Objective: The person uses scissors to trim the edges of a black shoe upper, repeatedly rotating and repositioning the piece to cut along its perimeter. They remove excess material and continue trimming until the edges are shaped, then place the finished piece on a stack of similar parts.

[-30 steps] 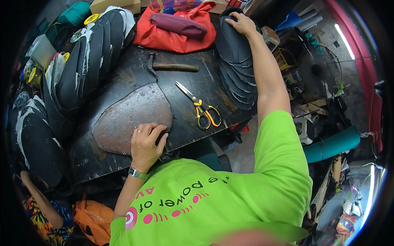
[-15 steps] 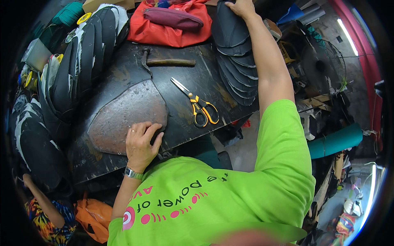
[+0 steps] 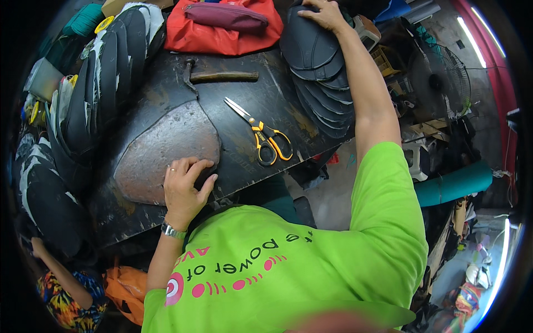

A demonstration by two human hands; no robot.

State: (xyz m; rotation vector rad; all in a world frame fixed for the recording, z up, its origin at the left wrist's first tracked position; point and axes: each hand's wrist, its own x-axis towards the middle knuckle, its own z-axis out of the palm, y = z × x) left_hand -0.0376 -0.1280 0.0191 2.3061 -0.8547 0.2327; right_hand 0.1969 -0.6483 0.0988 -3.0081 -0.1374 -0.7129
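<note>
My left hand (image 3: 186,190) rests on the near right part of a flat, rounded brown-grey slab (image 3: 166,141), its fingers loosely bent and apart, holding nothing. Far to the right, my right hand (image 3: 325,15) has its fingers curled over the far end of the top black stitched panel (image 3: 308,39), gripping it; the thumb side is partly hidden. That panel lies on a fanned stack of similar dark pieces (image 3: 325,108). Scissors (image 3: 260,133) with orange and black handles lie between the slab and the stack. Beyond the slab is a hammer (image 3: 222,76) with a wooden handle.
Several black pieces with white edges (image 3: 119,61) stand in rows along the left side. A red bag (image 3: 222,33) with a maroon pouch (image 3: 225,16) lies at the back of the dark table (image 3: 233,172). A fan (image 3: 436,83) stands right; another person's arm (image 3: 61,272) shows lower left.
My right hand has drawn the top black panel slightly nearer along the stack. My left hand remains on the slab, and the whole view has shifted a little.
</note>
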